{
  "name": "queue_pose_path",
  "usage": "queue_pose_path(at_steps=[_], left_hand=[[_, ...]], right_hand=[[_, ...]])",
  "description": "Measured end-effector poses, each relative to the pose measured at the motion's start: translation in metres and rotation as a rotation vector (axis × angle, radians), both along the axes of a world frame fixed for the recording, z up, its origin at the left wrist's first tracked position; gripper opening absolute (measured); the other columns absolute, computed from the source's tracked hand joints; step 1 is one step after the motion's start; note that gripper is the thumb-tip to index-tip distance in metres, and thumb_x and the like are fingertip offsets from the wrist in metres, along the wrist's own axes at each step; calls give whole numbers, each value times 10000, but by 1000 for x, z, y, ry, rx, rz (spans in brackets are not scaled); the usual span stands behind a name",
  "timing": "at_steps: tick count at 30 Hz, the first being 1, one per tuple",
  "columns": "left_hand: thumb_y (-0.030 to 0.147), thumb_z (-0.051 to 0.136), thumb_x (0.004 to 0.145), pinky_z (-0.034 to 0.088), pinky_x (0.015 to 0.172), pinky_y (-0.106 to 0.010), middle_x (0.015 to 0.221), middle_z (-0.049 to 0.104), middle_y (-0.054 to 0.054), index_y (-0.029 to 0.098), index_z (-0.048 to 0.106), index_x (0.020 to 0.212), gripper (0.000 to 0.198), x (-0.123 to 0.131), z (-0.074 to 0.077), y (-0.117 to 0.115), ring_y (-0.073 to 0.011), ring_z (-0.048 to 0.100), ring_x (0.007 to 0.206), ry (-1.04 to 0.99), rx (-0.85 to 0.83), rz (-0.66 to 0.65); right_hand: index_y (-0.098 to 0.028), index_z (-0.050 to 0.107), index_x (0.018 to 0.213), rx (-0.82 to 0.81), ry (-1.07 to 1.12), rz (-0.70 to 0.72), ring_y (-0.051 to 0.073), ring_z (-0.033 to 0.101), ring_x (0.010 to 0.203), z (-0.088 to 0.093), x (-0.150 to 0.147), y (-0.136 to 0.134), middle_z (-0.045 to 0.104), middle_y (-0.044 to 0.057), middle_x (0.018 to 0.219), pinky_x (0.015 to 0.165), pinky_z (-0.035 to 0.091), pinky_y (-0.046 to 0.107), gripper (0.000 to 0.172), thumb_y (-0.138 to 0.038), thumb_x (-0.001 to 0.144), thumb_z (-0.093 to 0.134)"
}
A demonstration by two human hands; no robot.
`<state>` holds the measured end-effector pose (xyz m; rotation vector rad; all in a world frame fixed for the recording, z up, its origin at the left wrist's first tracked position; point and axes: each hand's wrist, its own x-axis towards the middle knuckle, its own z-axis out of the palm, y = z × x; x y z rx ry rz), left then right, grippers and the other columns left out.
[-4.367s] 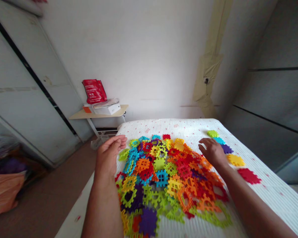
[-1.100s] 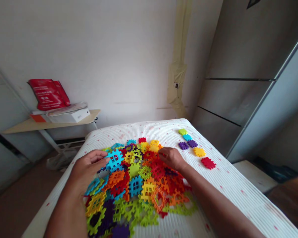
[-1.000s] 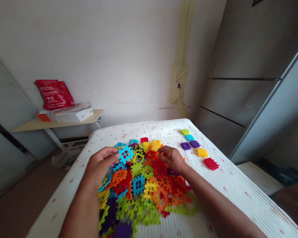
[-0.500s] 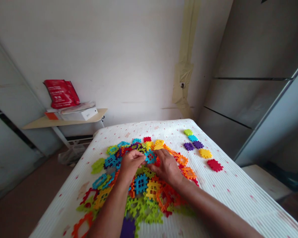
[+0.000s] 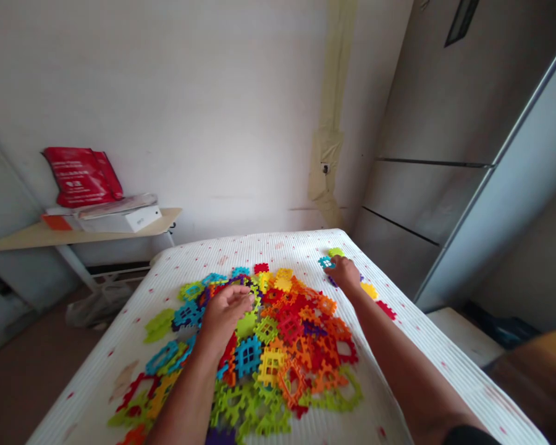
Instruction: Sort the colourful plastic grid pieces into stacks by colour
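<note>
Interlocking plastic pieces in many colours lie heaped on the white quilted cover (image 5: 213, 247). My right hand (image 5: 345, 274) reaches to the far right and pinches a blue window piece (image 5: 327, 262) beside a green piece (image 5: 336, 252). Partly covered by that hand are purple pieces. A yellow piece (image 5: 369, 290) and a red piece (image 5: 386, 309) lie nearer, by the right forearm. Above the heap's left part hovers my left hand (image 5: 229, 306), fingers bent and apart, with nothing visible in them. Below it are a blue window piece (image 5: 248, 356) and a yellow window piece (image 5: 272, 366).
A side table (image 5: 167, 219) at the left holds a white box (image 5: 141, 217) and a red bag (image 5: 81, 179). A plastic bag (image 5: 97, 306) lies under it. On the right stands a tall grey cabinet (image 5: 412, 191), and a wall closes the far side.
My right hand has moved from the heap to the separate pieces at the far right, carrying the blue window piece. My left hand stays over the heap, its fingers more open. The view has shifted right.
</note>
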<state>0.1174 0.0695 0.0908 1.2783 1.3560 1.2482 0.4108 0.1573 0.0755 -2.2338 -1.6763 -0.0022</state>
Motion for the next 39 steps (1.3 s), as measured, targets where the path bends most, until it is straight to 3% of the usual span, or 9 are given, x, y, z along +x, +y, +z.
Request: queue_pose_path(at_steps=[4, 12, 23, 29, 31, 34, 39], left_hand=[[443, 674, 591, 414, 571, -263, 714, 661, -35, 155, 607, 842, 387, -2, 0, 0, -173, 601, 640, 1, 7, 11], [446, 678, 578, 416, 568, -257, 684, 662, -29, 158, 614, 821, 382, -3, 2, 0, -166, 597, 629, 9, -8, 23], [432, 666, 591, 417, 552, -249, 652, 655, -27, 154, 611, 807, 357, -6, 2, 2, -166, 605, 610, -12, 7, 27], [418, 595, 630, 425, 547, -255, 737, 678, -54, 153, 610, 819, 326, -11, 4, 1, -174, 607, 634, -16, 23, 119], [380, 562, 656, 433, 578, -266, 733, 675, -48, 163, 624, 808, 273, -15, 1, 3, -178, 606, 653, 99, 70, 117], [262, 532, 675, 426, 667, -276, 728, 677, -38, 193, 656, 746, 159, -22, -7, 5, -178, 606, 709, 447, 121, 52], [142, 521, 652, 390, 708, -288, 794, 682, -60, 215, 677, 712, 183, -22, -21, 5, -202, 598, 786, 904, 69, -37]], right_hand=[[-189, 643, 1027, -87, -28, -41, 236, 565, 1000, -6, 14, 17, 640, 107, 1051, 711, 445, 283, 306, -298, 755, 555], [-168, 652, 1041, -150, -70, -66, 264, 543, 1057, -16, 11, 33, 630, 141, 1066, 746, 467, 317, 314, -259, 761, 543], [-130, 631, 1091, -194, -126, -46, 277, 509, 1097, -20, 7, 40, 595, 167, 1115, 800, 467, 337, 366, -290, 775, 541], [-123, 630, 1087, -198, -133, -22, 257, 512, 1092, -20, 3, 42, 595, 160, 1123, 800, 454, 311, 336, -234, 788, 523], [-111, 634, 1073, -200, -134, -17, 259, 520, 1079, -20, 2, 42, 605, 164, 1101, 790, 451, 311, 321, -199, 787, 518], [-106, 637, 1053, -176, -140, 2, 273, 512, 1082, -16, -3, 39, 605, 172, 1084, 787, 442, 329, 299, -193, 801, 502], [-166, 644, 1008, -74, -153, 115, 250, 482, 1094, -5, -22, 21, 596, 129, 1099, 806, 412, 308, 274, -285, 852, 453]])
